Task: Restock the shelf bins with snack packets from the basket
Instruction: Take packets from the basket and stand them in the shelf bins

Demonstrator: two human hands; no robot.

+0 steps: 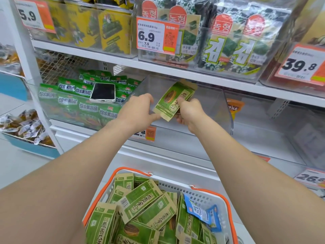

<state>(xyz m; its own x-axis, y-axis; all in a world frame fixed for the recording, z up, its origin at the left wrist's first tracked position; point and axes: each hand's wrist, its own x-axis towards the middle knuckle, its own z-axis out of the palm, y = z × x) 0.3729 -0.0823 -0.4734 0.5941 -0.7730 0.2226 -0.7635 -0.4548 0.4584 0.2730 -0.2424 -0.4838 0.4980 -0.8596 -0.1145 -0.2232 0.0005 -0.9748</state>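
Currently both hands are up at the middle shelf, on one packet [171, 101]. The right hand [190, 111] grips the packet's right side with curled fingers. The left hand [140, 110] pinches its lower left edge, thumb at the bottom corner. The packet is green and brown, tilted with its top end leaning right, and held inside the open front of the clear bin [226, 111], above the bin floor.

The basket [130, 170], white with an orange rim, sits low in view between the forearms. It holds a loose pile of matching packets [146, 203] and one blue pack [204, 213] by its right wall.

The next bin to the left holds green packs [70, 101], with a phone [103, 92] lying face up on top of them. To the right, an orange pack [234, 106] stands in another bin. A 6.9 tag [156, 36] hangs on the shelf above.
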